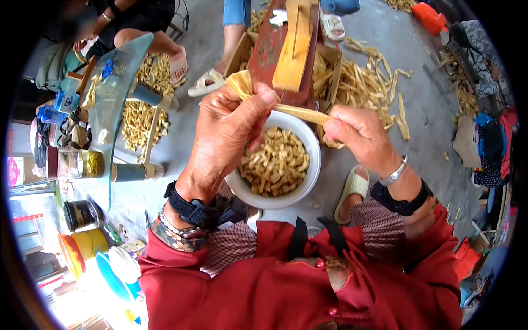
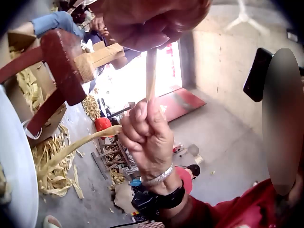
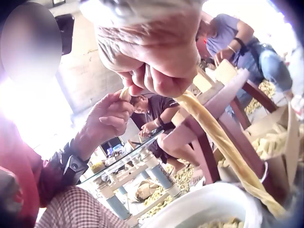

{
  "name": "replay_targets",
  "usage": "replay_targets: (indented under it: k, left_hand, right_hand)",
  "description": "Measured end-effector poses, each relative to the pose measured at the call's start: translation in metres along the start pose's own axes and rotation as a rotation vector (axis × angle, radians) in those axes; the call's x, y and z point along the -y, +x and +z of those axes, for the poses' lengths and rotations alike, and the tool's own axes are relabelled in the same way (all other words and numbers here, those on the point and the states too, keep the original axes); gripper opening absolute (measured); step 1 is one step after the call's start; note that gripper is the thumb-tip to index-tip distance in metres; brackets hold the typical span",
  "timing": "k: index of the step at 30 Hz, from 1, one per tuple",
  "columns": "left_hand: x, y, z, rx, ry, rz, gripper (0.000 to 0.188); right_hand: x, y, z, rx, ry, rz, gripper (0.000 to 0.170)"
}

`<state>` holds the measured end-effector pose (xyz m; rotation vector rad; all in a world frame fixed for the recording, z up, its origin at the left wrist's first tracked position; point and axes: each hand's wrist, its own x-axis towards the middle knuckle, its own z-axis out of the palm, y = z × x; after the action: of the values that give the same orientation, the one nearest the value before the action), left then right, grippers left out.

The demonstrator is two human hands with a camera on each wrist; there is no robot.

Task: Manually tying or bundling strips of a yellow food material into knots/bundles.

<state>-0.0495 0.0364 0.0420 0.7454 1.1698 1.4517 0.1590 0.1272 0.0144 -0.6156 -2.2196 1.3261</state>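
A pale yellow, dried-looking flat strip (image 1: 301, 114) is stretched between the two hands, above a white bowl (image 1: 313, 157). My left hand (image 1: 234, 118) pinches it between thumb and fingers, with a wider folded end (image 1: 239, 83) sticking out past the knuckles. Thumb and curled fingers of my right hand (image 1: 366, 137) grip the strip farther along. From the right hand the strip's long tail (image 3: 228, 142) hangs down past the bowl in the right wrist view. Inside the bowl lies a heap of small folded yellow pieces (image 1: 275, 165).
Beyond the bowl stands a red wooden bench (image 1: 269, 49) with a wooden block (image 1: 291, 60) on it. Loose strips (image 1: 366, 82) lie on the floor to its right. A glass table (image 1: 118, 110) stands at left, near more small pieces (image 1: 146, 121). Other people sit opposite.
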Motion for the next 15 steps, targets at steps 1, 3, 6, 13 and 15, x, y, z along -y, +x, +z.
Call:
replay_targets:
  k: [1,3,6,13,15]
  left_hand:
    - [-0.003,0.011,-0.002,0.031,0.044,0.052,0.009]
    - [-0.016,0.033,0.004,0.025,0.123,0.129,0.01]
    - [-0.03,0.064,0.01,0.02,0.205,0.235,0.013]
    - [0.011,0.128,-0.009,-0.167,0.725,0.255,0.022]
    - [0.035,0.134,-0.026,-0.334,1.009,0.428,0.029]
  right_hand:
    - [0.0,0.012,-0.007,-0.04,-0.085,-0.052,0.035]
    - [-0.002,0.036,-0.023,-0.117,-0.222,-0.123,0.037]
    - [-0.001,0.066,-0.042,-0.232,-0.366,-0.184,0.032]
    - [-0.065,0.107,-0.04,-0.286,-0.787,-0.177,0.027]
    - [-0.075,0.09,-0.033,-0.196,-0.719,-0.092,0.029]
